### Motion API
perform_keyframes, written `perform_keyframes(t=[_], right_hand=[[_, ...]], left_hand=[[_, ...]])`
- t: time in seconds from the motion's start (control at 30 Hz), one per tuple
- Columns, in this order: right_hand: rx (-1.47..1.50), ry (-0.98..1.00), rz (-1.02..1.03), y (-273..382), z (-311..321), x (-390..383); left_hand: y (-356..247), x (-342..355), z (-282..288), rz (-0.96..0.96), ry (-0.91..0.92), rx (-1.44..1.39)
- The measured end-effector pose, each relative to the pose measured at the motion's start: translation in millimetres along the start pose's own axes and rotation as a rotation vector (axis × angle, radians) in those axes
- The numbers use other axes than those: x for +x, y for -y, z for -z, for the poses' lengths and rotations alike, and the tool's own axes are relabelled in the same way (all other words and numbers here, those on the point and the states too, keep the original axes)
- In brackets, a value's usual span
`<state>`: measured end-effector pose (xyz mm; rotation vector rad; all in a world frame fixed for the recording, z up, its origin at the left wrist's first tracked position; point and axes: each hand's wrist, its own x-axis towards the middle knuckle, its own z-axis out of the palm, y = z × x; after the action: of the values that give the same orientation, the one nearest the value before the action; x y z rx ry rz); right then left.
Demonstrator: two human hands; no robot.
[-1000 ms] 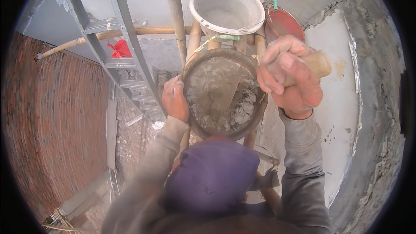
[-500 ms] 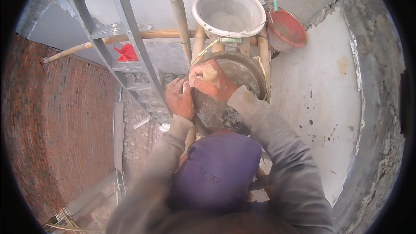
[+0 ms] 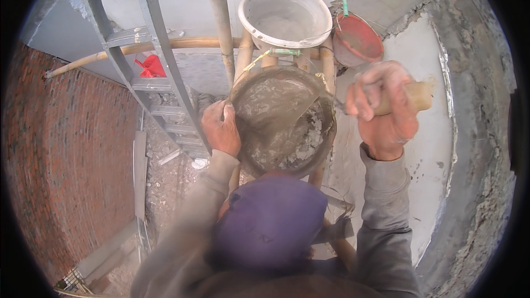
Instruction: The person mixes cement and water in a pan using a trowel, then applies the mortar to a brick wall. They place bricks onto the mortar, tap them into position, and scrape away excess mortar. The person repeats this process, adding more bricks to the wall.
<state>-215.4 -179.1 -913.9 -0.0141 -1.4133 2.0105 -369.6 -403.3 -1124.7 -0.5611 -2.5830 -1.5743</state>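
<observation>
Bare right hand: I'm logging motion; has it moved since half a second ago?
Yes: the right hand went rightward, from over the round grey tub to beyond its right rim.

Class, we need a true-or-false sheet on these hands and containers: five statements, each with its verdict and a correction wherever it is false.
1. The left hand holds the mortar bucket by its rim. True.
2. The right hand is empty. False: the right hand holds a tool's handle.
3. The red bucket is left of the white bucket. False: the red bucket is right of the white bucket.
4. The ladder is left of the mortar bucket. True.
5. Both hands touch the ladder. False: neither hand holds it.
</observation>
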Motion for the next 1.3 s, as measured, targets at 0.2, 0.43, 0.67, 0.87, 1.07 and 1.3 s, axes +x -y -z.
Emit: perform_keyframes(t=[0.2,0.43,0.67,0.87,1.07,1.3], right_hand=[[-0.25,-0.493,0.275,-81,-14,39],[-0.518,-0.249,-0.139,-192,-4,6],[-0.419,-0.123,-0.238,-110,-3,-40],[-0.177,-0.209,-0.077,-22,-30,-21],[-0.208,-0.292,-0.129,3,-39,-13],[-0.477,-0.275,-0.118,-79,0,-40]], left_hand=[[-4,0,-2,-0.009,-0.007,0.01],[-2,3,1,-0.007,0.025,0.04],[4,1,0,0.018,0.022,0.147],[13,1,-3,0.0,0.03,0.044],[12,1,-5,0.023,0.019,-0.029],[17,5,-1,0.074,0.092,-0.094]])
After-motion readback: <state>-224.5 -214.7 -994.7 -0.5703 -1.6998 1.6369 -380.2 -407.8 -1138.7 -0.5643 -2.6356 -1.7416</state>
